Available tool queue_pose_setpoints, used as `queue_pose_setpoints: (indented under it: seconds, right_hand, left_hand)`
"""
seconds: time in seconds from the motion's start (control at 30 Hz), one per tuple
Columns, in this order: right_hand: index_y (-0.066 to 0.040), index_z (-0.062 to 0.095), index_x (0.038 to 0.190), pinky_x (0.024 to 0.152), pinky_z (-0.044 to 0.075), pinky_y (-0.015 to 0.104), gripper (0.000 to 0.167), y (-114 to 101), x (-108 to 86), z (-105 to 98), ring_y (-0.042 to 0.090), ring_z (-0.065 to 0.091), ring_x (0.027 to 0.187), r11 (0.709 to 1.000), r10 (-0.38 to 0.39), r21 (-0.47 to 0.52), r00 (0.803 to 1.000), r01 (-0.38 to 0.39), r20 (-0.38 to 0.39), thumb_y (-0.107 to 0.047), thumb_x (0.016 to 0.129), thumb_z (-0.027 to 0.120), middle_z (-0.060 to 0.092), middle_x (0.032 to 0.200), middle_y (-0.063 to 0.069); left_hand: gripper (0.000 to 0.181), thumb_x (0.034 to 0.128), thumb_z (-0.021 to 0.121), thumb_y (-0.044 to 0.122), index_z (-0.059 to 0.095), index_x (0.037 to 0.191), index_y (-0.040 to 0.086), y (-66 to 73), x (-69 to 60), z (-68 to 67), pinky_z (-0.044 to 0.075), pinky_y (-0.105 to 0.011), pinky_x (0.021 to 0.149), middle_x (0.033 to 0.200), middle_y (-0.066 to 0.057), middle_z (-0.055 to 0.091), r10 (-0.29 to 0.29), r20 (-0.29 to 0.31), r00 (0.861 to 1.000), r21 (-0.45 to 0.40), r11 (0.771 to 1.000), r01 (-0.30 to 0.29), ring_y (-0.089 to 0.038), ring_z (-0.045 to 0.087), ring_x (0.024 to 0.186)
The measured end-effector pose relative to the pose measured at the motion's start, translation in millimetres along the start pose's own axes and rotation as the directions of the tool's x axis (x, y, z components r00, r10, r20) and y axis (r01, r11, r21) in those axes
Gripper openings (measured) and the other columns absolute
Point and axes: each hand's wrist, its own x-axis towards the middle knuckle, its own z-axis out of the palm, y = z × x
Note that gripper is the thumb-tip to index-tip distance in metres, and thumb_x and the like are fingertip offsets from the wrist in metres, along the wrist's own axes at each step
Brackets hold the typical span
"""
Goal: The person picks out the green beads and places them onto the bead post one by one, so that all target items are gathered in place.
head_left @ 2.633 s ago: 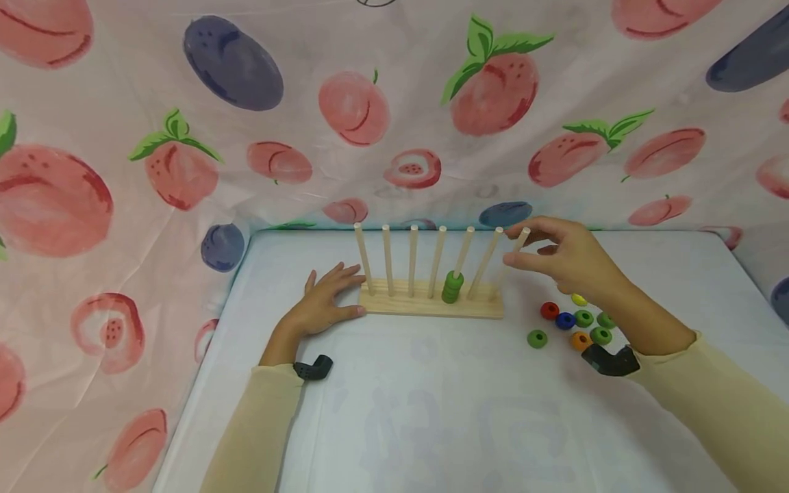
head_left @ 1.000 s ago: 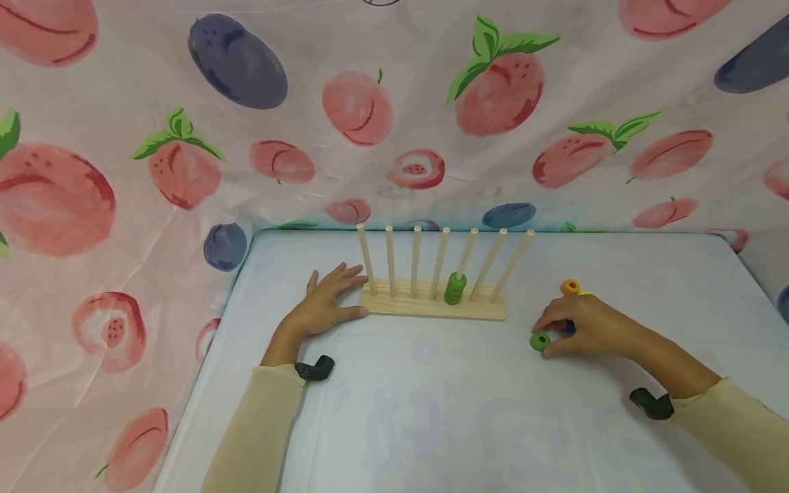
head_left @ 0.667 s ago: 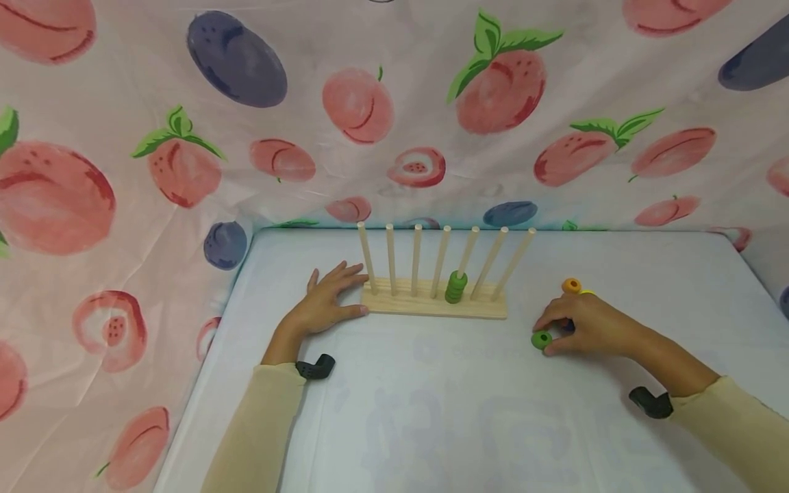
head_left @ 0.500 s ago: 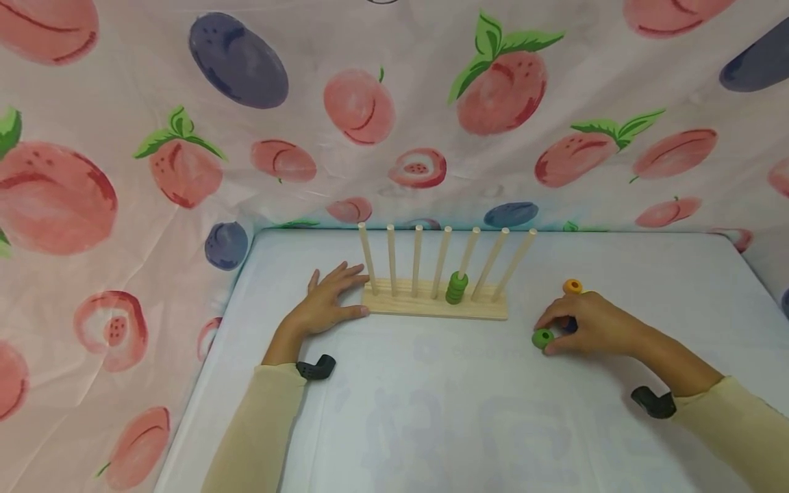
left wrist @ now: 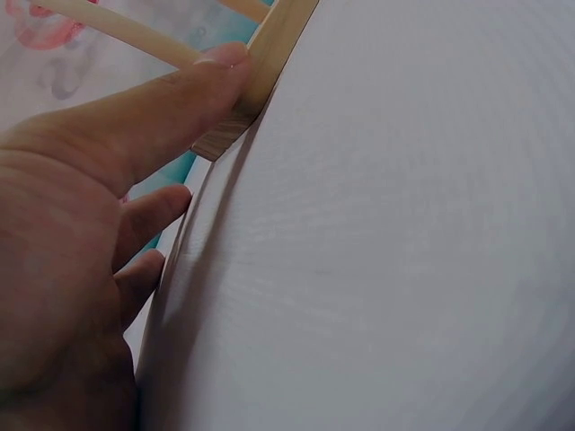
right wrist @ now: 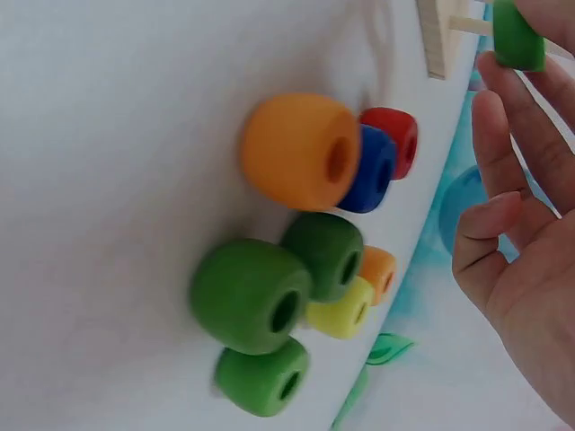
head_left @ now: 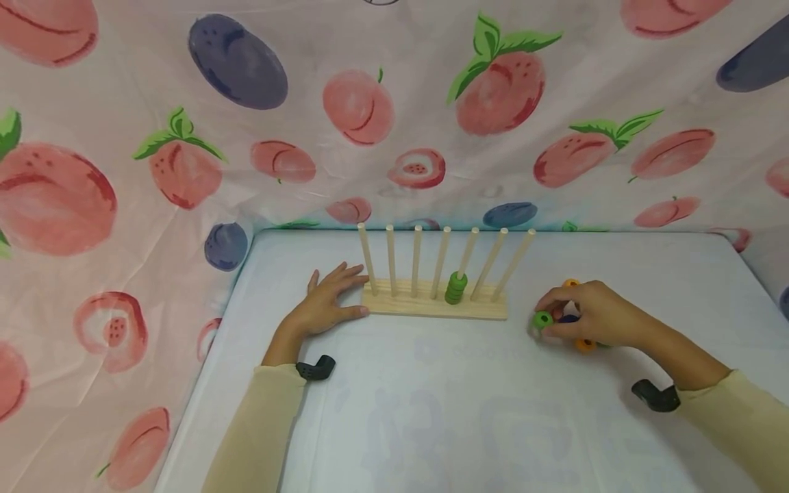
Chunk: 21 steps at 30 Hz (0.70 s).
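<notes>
- A fruit-print cloth (head_left: 357,41) hangs beyond both hands, and it also runs down past the left hand's outer side.
- The person's beige left sleeve (head_left: 253,424) ends just behind the left hand, with a black wrist camera (head_left: 316,368) beside the cuff.
- The left hand (head_left: 327,301) lies with its fingers spread, grasping nothing; its thumb (left wrist: 220,67) rests on the near end of the wooden base.
- The wooden base (head_left: 407,306) stretches rightward from the left hand on the white tabletop (head_left: 419,411).
- Seven pegs (head_left: 416,260) stand along it between the two hands, the first close to the left fingertips.
- A short stack of green rings (head_left: 456,287) sits on the fifth peg counting away from the left hand, so nearer the right one.
- A loose green bead (head_left: 542,320) is pinched between the right hand's thumb and fingers, clear of the tabletop and apart from the pegs.
- The right hand (head_left: 594,311) is curled in that pinch over the other beads, partly hiding them.
- Under and around it lie a red bead (right wrist: 382,126), a blue bead (right wrist: 368,175), three green beads (right wrist: 238,292) and a yellow bead (right wrist: 332,314); one orange bead (head_left: 571,282) shows beyond the hand, another orange bead (head_left: 585,346) on its near side.
- The right sleeve (head_left: 740,418) comes in behind the right hand with a second black camera (head_left: 656,396).
</notes>
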Motion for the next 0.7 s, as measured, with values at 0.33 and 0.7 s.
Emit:
queue_pose_setpoints:
  seconds: [0.33,0.7]
  right_hand:
    - [-0.026,0.075,0.113,0.061,0.047,0.022,0.031,-11.3,2.9,-18.0,0.001,0.056,0.074,0.997,-0.068,0.024,0.991,0.071,-0.118,-0.021,0.084,0.085,0.066,0.085,-0.018]
    - [-0.021,0.073,0.12,0.073,0.05,0.02,0.033,-28.8,5.9,-38.1,0.004,0.057,0.089,0.993,0.097,0.087,0.978,-0.083,-0.183,-0.019,0.088,0.082,0.069,0.099,-0.009]
  left_hand:
    - [0.069,0.0894,0.076,0.049,0.053,0.15,0.024,0.7,0.3,-1.5,-0.014,-0.063,0.122,0.167,0.003,0.033,0.006,0.001,1.0,-0.004,1.0,-0.006,-0.026,0.01,0.161]
    - [0.069,0.0897,0.076,0.048,0.053,0.15,0.023,-0.3,0.2,-1.0,-0.015,-0.063,0.122,0.167,0.002,0.033,0.012,0.005,1.0,-0.009,1.0,-0.012,-0.026,0.01,0.161]
